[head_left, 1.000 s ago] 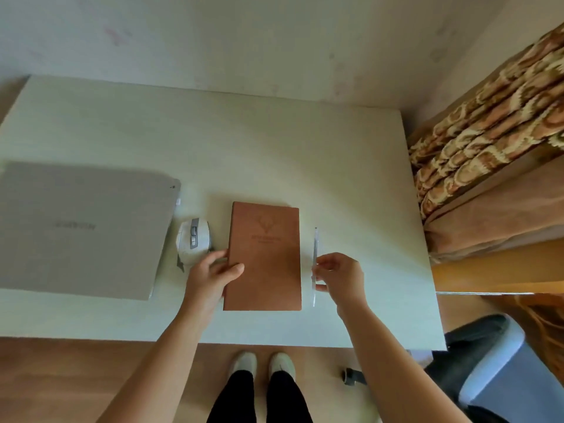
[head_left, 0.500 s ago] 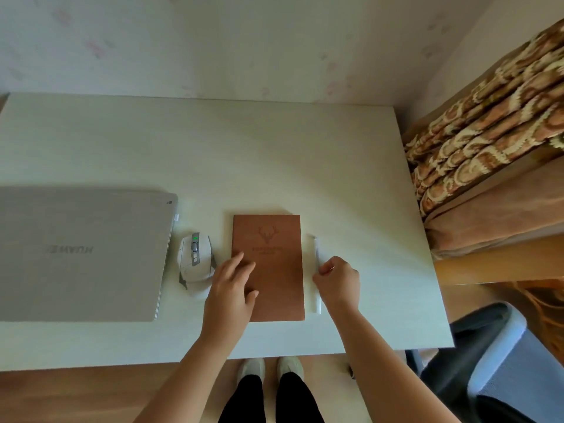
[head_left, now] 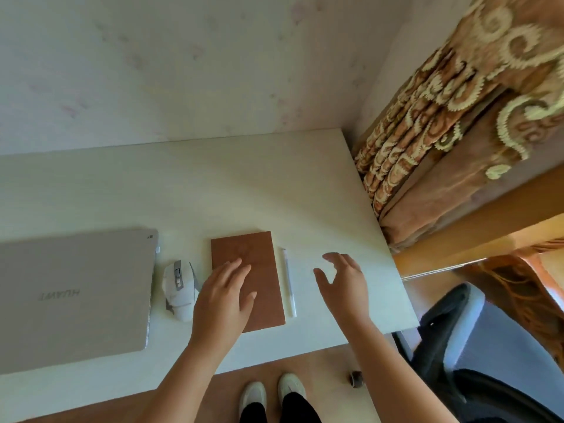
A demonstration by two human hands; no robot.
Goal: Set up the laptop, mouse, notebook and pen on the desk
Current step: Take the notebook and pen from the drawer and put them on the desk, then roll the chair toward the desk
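Lifting right hand (head_left: 343, 282) off pen (head_left: 288, 282), left hand (head_left: 224, 300) staying on notebook (head_left: 262, 270)

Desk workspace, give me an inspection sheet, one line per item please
Surface: pale desk, far half bare.
Job's things: closed laptop at left, then white mouse, brown notebook, pen in a row.
Clutter: nothing seen.
Grippers: left hand flat over the notebook; right hand open, empty, right of the pen.
Cables: nothing seen.
Surroundings: wall behind, patterned curtain at right, office chair by the desk corner.
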